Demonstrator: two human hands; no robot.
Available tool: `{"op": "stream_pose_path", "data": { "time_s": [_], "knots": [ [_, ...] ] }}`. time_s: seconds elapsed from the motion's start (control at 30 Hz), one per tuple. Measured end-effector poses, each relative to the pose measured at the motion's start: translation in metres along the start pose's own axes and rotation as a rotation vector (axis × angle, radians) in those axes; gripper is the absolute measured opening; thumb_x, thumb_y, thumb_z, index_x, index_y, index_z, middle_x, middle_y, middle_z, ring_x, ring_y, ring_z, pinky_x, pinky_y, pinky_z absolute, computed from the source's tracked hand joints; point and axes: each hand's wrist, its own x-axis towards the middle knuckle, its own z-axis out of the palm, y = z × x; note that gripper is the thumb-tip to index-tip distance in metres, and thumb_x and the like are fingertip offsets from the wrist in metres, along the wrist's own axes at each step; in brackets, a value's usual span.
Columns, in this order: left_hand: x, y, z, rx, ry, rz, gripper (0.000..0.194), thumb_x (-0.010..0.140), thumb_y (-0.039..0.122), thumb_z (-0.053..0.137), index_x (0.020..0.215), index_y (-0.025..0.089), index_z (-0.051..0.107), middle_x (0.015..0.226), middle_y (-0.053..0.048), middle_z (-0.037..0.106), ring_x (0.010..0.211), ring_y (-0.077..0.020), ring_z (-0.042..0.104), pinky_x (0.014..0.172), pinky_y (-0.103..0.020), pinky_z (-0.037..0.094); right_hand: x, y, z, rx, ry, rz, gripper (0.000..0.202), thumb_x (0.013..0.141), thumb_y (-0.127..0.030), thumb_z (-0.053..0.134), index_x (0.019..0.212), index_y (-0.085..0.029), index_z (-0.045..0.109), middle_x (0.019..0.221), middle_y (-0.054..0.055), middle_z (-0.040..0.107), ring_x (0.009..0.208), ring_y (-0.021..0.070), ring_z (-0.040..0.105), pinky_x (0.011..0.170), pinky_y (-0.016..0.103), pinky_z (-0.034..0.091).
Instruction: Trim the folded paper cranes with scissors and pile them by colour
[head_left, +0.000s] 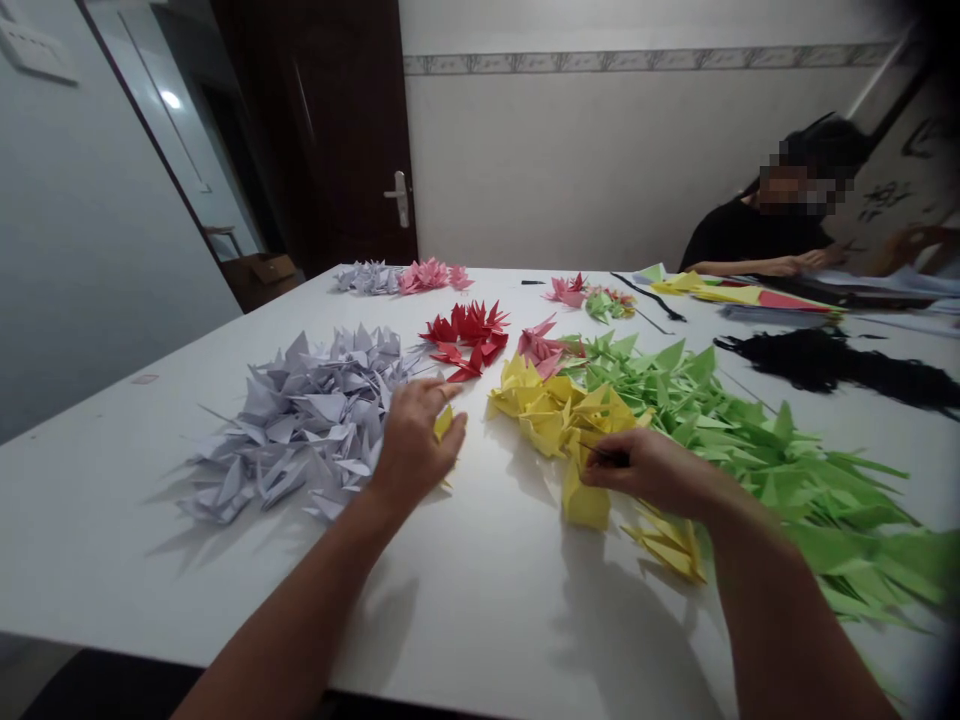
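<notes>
A: Only got the head view here, so going off that. Where's the yellow piece (585, 505) everyone's asking about?

B: On the desk (480, 610), right of the middle, between the near and far edges. It sits at the near end of the yellow cluster (544, 410), with the green pile (795, 490) filling the space toward the right.

A: Cool. Any tips for handling it?

B: I'd keep the pinch light, since folded paper probably creases if you squeeze. Work by a fold rather than a thin point, and bring the left hand (411, 440) over to steady the paper. Also mind the right forearm, imo: those loose yellow pieces (667, 545) are right beside it and could get knocked about.

A: And the grip?

B: Right hand (649, 468) is narrow, fingertips together at the top of that piece. Looks like they pinch a thin dark thing (611, 458), too small to name. Can't tell if the paper's pinched too. Left one's wide, thumb well apart from the fingers, beside the grey-white pile (315, 420) on the desk's left half. Another yellow bit (443, 424) shows behind it, but whether they're touching, no idea.
</notes>
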Motion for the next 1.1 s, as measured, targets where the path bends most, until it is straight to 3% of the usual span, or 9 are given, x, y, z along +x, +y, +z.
{"op": "stream_pose_path", "data": {
  "time_s": [0.13,0.2,0.3,0.4,0.5,0.57,0.67,0.8,1.1],
  "knots": [
    [-0.026,0.032,0.018,-0.443,-0.323,-0.028,0.034,0.081,0.029,0.059,0.112,0.018,0.06,0.11,-0.011,0.062,0.095,-0.0185,0.059,0.063,-0.024,0.05,0.005,-0.012,0.011,0.188,0.056,-0.159,0.033,0.07,-0.048,0.065,0.065,-0.016,0.062,0.055,-0.004,0.042,0.052,0.0091,0.036,0.049,0.023,0.03],
    [-0.035,0.039,0.027,-0.536,-0.432,-0.077,0.04,0.079,0.028,0.061,0.117,0.019,0.059,0.115,-0.01,0.061,0.094,-0.0178,0.059,0.06,-0.023,0.048,0.006,-0.02,0.019,0.263,0.074,-0.231,0.034,0.069,-0.049,0.067,0.066,-0.015,0.063,0.055,-0.005,0.039,0.052,0.0087,0.034,0.048,0.023,0.028],
    [-0.038,0.036,0.035,-0.559,-0.5,-0.211,0.018,0.076,0.02,0.061,0.091,0.019,0.07,0.087,-0.005,0.067,0.076,-0.0152,0.058,0.061,-0.023,0.044,0.008,-0.03,0.032,0.332,0.102,-0.292,0.033,0.07,-0.047,0.068,0.066,-0.015,0.063,0.055,-0.004,0.042,0.052,0.0088,0.035,0.048,0.023,0.03],
    [-0.03,0.025,0.039,-0.749,-0.418,-0.434,0.008,0.073,0.022,0.065,0.069,0.016,0.069,0.065,0.0,0.062,0.063,-0.0124,0.055,0.06,-0.023,0.041,0.008,-0.034,0.04,0.396,0.242,-0.323,0.032,0.072,-0.047,0.067,0.079,-0.016,0.067,0.058,-0.003,0.047,0.054,0.0097,0.039,0.05,0.023,0.034],
    [-0.018,0.016,0.04,-1.189,-0.22,-0.748,0.011,0.071,0.023,0.07,0.078,0.014,0.069,0.071,-0.001,0.066,0.067,-0.0108,0.059,0.066,-0.022,0.047,0.009,-0.036,0.041,0.456,0.382,-0.307,0.043,0.078,-0.048,0.06,0.104,-0.015,0.065,0.063,-0.002,0.051,0.054,0.0108,0.044,0.05,0.024,0.038],
    [-0.011,0.013,0.039,-1.433,-0.078,-0.944,0.008,0.072,0.016,0.069,0.079,0.014,0.068,0.077,-0.001,0.068,0.07,-0.0094,0.061,0.071,-0.021,0.05,0.011,-0.036,0.043,0.449,0.387,-0.284,0.043,0.082,-0.049,0.055,0.106,-0.015,0.065,0.068,0.001,0.058,0.057,0.0123,0.049,0.052,0.024,0.041],
    [-0.006,0.013,0.037,-1.602,0.048,-1.135,0.008,0.077,0.006,0.062,0.075,0.014,0.063,0.077,0.0,0.067,0.069,-0.0076,0.062,0.07,-0.02,0.052,0.013,-0.038,0.053,0.377,0.309,-0.296,0.036,0.083,-0.045,0.055,0.099,-0.016,0.068,0.082,0.006,0.067,0.069,0.016,0.059,0.06,0.027,0.047],
    [-0.008,0.016,0.035,-1.681,0.059,-1.204,0.014,0.081,0.004,0.055,0.075,0.014,0.062,0.075,0.0,0.066,0.067,-0.0076,0.062,0.067,-0.02,0.054,0.016,-0.042,0.07,0.25,0.195,-0.334,0.03,0.085,-0.04,0.053,0.094,-0.017,0.07,0.084,0.005,0.07,0.072,0.0173,0.061,0.066,0.028,0.048],
    [-0.012,0.019,0.039,-1.692,-0.055,-1.15,0.013,0.079,0.004,0.054,0.077,0.012,0.063,0.079,-0.003,0.067,0.07,-0.0095,0.063,0.072,-0.021,0.053,0.019,-0.038,0.076,0.159,0.221,-0.383,0.025,0.087,-0.035,0.051,0.09,-0.018,0.07,0.08,0.003,0.071,0.069,0.0164,0.062,0.063,0.026,0.045]
  ]
}}
